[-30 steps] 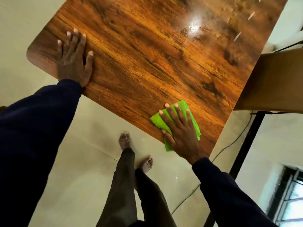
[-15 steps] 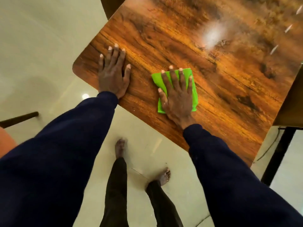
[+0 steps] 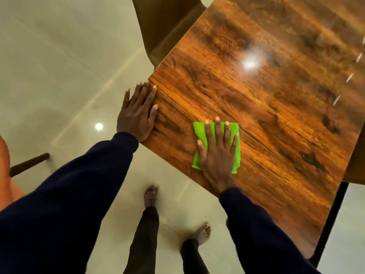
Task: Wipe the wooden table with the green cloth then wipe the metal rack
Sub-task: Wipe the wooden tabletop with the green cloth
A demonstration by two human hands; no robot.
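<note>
l hand (image 3: pixel 136 113) now sits at the table corner, partly off the edge, vs fully on top 0.5 s ago; gap to r hand (image 3: pixel 217 155) is wider. green cloth (image 3: pixel 198 131), bright, folded approx square, lies flat on wooden table (image 3: pixel 266 115) nr its near edge. r hand presses it w/ straight spread fingers; l fingers straight, flat.

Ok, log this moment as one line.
stage: wooden table wipe | right hand: flat on green cloth | left hand: flat at table corner
</note>
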